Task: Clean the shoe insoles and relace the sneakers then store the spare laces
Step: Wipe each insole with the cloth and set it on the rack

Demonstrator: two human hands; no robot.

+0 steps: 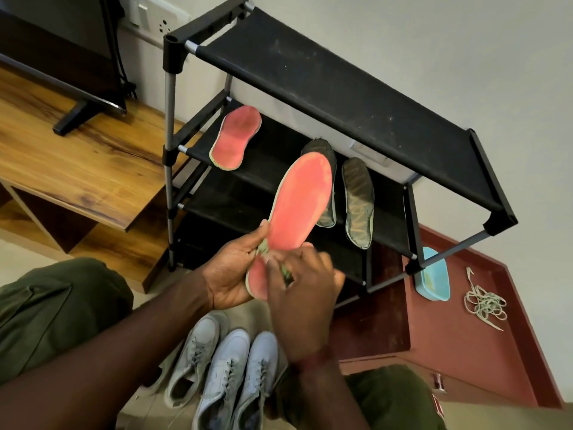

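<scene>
Your left hand grips the pink insole by its heel, toe pointing up and away; your right hand, pinching a greenish cloth, sits over that heel

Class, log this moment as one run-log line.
step: insole cleaning; left hand: holds red insole; right hand: pinches greenish cloth against it; spare laces: loose, unstored

Pink insole, black rack
</scene>
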